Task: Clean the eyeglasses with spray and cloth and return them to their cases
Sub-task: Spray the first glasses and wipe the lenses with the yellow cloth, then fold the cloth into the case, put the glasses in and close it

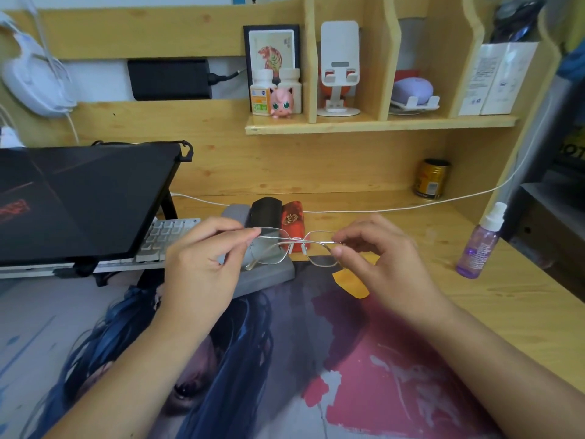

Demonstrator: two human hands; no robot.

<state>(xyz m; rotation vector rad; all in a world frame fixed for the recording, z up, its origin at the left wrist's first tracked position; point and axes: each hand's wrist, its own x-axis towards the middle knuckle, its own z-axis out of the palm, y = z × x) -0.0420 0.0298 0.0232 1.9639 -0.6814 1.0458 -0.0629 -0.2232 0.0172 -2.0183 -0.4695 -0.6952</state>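
— While both hands are pinching it, where is the pair sitting?

— Lifted off the desk, at about 12 o'clock from the wrists. The left hand [202, 264] is nipping one end of the thin silver wire-rimmed eyeglasses [292, 248] between thumb and forefinger; the right hand [376, 264] is pinching the other end the same way.

— How will they handle?

— Light, springy and easy to bend, I'd judge, with lenses that smudge. Holding at the hinges, as now, is looking sensible; gripping the lenses is not.

— And the cases?

— Just beyond the glasses, at 12 o'clock, three are lying side by side: a grey fabric case [235, 213], a black hard case [266, 210] and a red patterned case [292, 217]. What they are holding, I cannot tell. A flat grey piece [269, 274] is lying under the glasses, an orange cloth [351, 283] is peeking out by the right hand, and the purple spray bottle [479, 248] is standing upright at 3 o'clock, well apart.
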